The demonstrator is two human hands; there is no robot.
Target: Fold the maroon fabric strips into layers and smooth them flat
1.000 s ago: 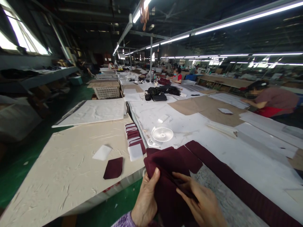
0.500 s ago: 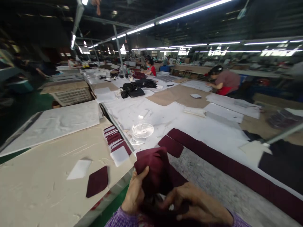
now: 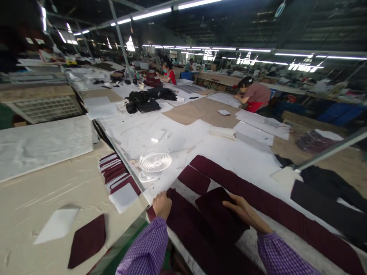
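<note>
We grip a long maroon cloth point(image 3: 195, 233) in our left hand point(image 3: 162, 205) | our right hand point(image 3: 243, 209) holds a darker panel point(image 3: 214, 206) | white fan point(image 3: 156, 163) beyond the left

A dark maroon panel point(image 3: 213, 208) overlaps a longer maroon piece point(image 3: 183, 214).

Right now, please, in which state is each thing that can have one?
Left hand, closed on the near maroon cloth
Right hand, touching the dark maroon panel; grip unclear
Long maroon strip, laid flat
White fan, face tilted upward; spinning or not, unclear
Black cloth, heaped
Maroon and white pieces, overlapping in a row
Basket, covered
Ceiling lights, lit
</note>
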